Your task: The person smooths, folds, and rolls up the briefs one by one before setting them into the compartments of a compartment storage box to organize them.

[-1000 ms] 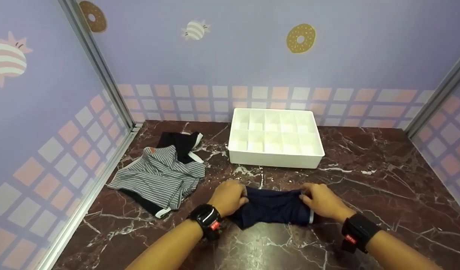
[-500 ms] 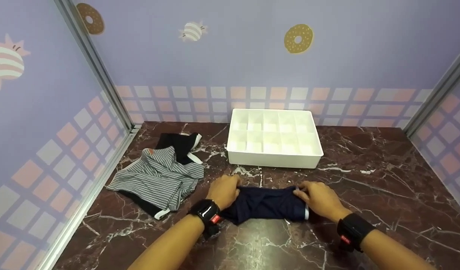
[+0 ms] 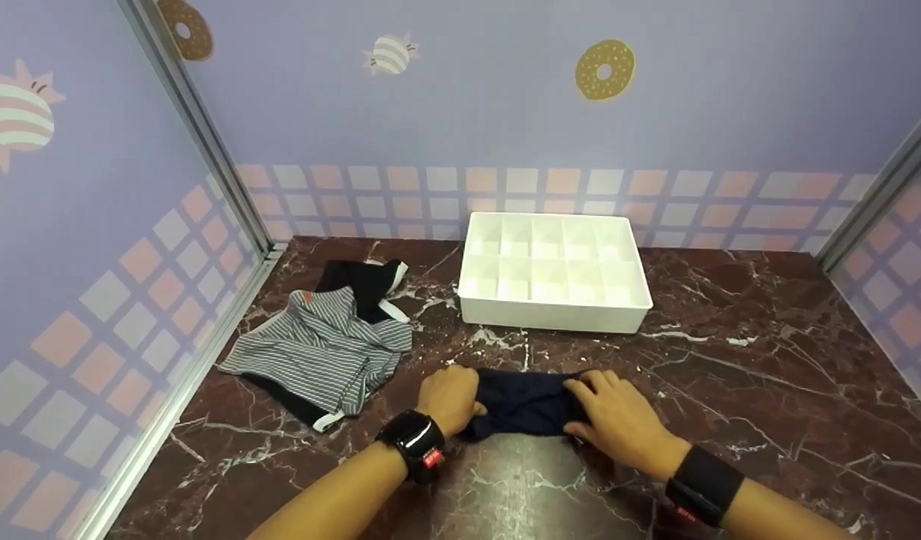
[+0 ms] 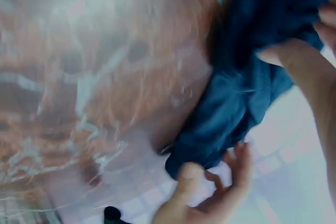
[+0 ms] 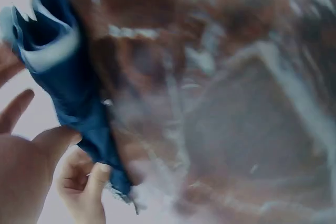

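Note:
Navy underpants (image 3: pixel 524 401), gathered into a narrow band, lie crosswise on the marbled tabletop in front of me. At their left end my left hand (image 3: pixel 449 399) grips the fabric, with the thumb (image 4: pixel 275 53) on the near side in the left wrist view. My right hand (image 3: pixel 622 416) holds the other end between thumb and fingers. The right wrist view shows layered folds and a pale edge (image 5: pixel 55 53) at the end of the navy underpants. My right hand covers that end in the head view.
A white divided box (image 3: pixel 554 315) stands behind the underpants near the back wall. To the left, a grey striped pair (image 3: pixel 318 349) lies loosely over black garments with white trim (image 3: pixel 367 289). Patterned panels (image 3: pixel 130 315) enclose the tabletop at the back and sides.
My right hand has moved left over the right end of the underpants, and their pale edge no longer shows in the head view. The band between my hands looks shorter.

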The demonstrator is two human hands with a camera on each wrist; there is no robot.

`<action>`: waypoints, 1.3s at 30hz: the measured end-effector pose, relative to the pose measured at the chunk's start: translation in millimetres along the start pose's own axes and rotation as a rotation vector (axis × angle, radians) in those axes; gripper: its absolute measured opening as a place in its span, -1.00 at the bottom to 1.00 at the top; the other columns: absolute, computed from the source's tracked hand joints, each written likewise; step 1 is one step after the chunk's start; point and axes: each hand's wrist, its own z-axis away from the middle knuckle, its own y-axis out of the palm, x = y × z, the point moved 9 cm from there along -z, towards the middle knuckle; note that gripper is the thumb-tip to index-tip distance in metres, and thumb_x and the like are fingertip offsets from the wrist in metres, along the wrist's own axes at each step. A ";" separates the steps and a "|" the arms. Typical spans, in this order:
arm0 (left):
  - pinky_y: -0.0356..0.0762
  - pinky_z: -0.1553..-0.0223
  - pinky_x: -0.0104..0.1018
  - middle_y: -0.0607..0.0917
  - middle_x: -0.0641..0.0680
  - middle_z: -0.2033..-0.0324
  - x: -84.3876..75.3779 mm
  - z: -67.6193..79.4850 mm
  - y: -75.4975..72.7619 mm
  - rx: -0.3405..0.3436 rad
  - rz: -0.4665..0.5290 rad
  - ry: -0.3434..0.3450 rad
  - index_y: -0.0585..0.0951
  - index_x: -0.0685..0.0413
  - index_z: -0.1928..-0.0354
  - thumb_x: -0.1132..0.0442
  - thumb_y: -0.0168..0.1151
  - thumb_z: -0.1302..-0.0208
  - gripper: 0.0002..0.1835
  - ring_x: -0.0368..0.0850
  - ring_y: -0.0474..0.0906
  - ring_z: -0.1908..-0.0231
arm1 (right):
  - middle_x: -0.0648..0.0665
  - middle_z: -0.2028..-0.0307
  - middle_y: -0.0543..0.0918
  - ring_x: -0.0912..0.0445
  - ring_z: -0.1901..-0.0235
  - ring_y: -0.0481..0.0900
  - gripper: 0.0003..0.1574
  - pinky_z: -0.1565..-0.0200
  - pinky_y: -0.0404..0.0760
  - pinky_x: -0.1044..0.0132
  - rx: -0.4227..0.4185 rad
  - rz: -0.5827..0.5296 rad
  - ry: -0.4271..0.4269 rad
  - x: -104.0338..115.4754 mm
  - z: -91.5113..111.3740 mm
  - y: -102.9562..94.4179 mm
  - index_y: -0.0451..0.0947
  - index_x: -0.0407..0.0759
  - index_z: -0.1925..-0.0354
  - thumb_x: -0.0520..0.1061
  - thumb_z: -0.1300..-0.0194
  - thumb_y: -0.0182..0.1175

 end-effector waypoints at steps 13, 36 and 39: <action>0.43 -0.03 -0.11 0.54 0.09 -0.05 -29.5 9.6 4.1 -0.105 -0.166 0.512 0.59 -0.04 -0.01 0.25 0.19 -0.17 -0.68 0.02 0.48 -0.03 | -0.36 -0.13 0.41 -0.23 -0.10 0.38 -0.36 0.01 0.42 -0.11 0.171 -0.012 -0.084 -4.3 3.4 23.3 0.44 -0.21 -0.14 -0.07 -0.10 0.31; 0.41 0.37 -0.30 0.69 -0.10 0.24 -71.4 72.6 5.6 0.057 -0.345 0.599 0.69 -0.28 0.24 -0.29 0.21 0.00 -0.62 -0.18 0.56 0.40 | -0.18 -0.24 0.39 -0.22 -0.18 0.28 -0.53 0.13 0.20 -0.20 0.074 0.095 -0.089 -29.2 -26.9 32.9 0.52 -0.06 -0.07 -0.26 -0.14 0.12; 0.38 0.41 -0.33 0.66 -0.12 0.40 -82.9 82.2 5.5 0.006 -0.401 0.630 0.69 -0.26 0.36 -0.36 0.23 0.12 -0.57 -0.20 0.49 0.46 | -0.17 -0.25 0.37 -0.23 -0.12 0.30 -0.45 0.09 0.26 -0.17 0.118 0.106 -0.114 -23.7 -33.4 35.8 0.51 -0.08 -0.08 -0.32 -0.07 0.17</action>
